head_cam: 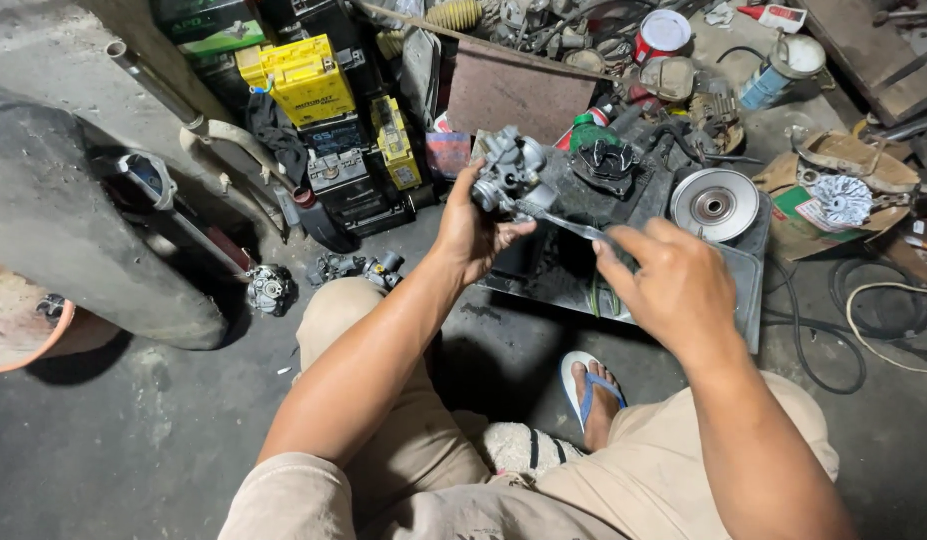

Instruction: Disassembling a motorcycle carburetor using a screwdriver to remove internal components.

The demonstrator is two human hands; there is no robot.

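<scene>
Above the tray (pixel 748 290): carburetor (pixel 508 172) clamped in left hand (pixel 473 235), up-left of right hand (pixel 673 290). Screwdriver (pixel 573 225) pinched in right fingers, shaft slanting up-left, tip at carb body. Left nearer.

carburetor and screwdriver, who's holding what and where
Left hand grips the carburetor by its underside; right hand holds the screwdriver at its handle end.

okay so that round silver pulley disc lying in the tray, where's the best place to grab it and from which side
Probably by its outer rim, coming straight down from above. The silver pulley disc lies flat, face up, at the right end of the dark tray, so the edge is exposed while the raised hub at its middle is small and smooth. The right hand is nearest.
</scene>
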